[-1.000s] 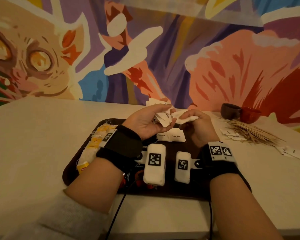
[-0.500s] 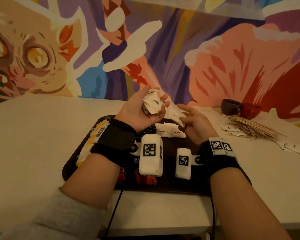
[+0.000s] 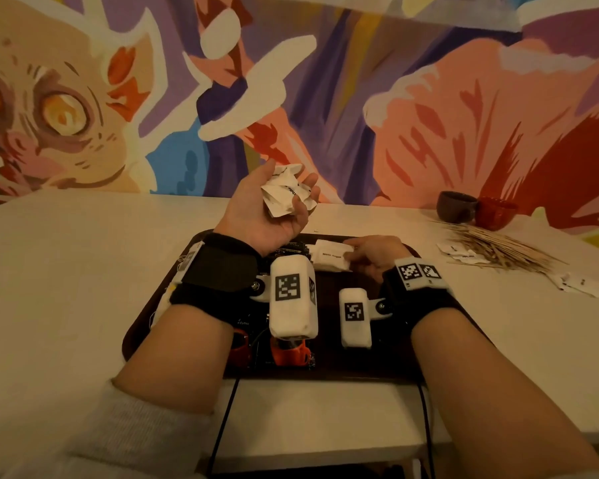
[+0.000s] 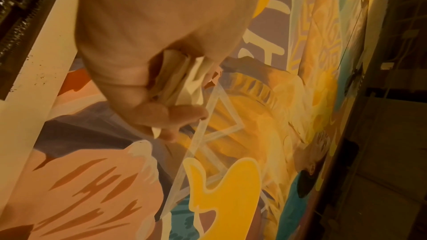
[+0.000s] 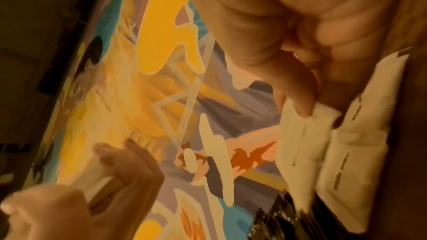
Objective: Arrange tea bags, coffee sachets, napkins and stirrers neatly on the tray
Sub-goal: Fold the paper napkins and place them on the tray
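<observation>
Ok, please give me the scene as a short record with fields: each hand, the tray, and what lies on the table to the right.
left hand: raised palm up above the tray, holds a bunch of white sachets
right hand: low over the tray, pinches one white sachet at the row lying there
tray: dark, on the white table
right of tray: heap of wooden stirrers, loose sachets, two small bowls

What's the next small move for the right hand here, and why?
Probably let go of the white sachet so it lies beside the white sachets already on the tray, then go back for another. The right hand is low over the tray, pinching one sachet next to that row, while the left hand holds a bunch of sachets raised above.
</observation>
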A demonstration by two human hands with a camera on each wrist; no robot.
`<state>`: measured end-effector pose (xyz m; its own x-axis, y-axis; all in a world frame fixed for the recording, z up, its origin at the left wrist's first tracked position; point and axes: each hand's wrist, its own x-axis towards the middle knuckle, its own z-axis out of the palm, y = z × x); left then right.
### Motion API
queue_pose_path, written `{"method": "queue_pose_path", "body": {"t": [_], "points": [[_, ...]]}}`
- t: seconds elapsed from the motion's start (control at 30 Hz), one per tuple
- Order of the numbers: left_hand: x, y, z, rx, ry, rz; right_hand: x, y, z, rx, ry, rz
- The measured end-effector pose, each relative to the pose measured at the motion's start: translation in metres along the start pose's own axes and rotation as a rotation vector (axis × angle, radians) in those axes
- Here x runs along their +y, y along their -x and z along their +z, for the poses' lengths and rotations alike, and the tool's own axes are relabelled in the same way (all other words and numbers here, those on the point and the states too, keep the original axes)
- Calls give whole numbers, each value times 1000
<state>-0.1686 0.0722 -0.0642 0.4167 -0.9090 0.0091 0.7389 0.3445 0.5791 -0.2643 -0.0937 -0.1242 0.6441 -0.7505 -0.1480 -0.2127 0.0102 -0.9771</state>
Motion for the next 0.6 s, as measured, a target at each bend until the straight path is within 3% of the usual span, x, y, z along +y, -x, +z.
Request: {"method": "queue_pose_path", "body": {"t": [0.43, 0.6], "points": [[3, 1, -1, -15, 13, 4, -19, -2, 11, -48, 287, 79], [3, 1, -1, -31, 6, -8, -33, 6, 18, 9, 674, 167]]}}
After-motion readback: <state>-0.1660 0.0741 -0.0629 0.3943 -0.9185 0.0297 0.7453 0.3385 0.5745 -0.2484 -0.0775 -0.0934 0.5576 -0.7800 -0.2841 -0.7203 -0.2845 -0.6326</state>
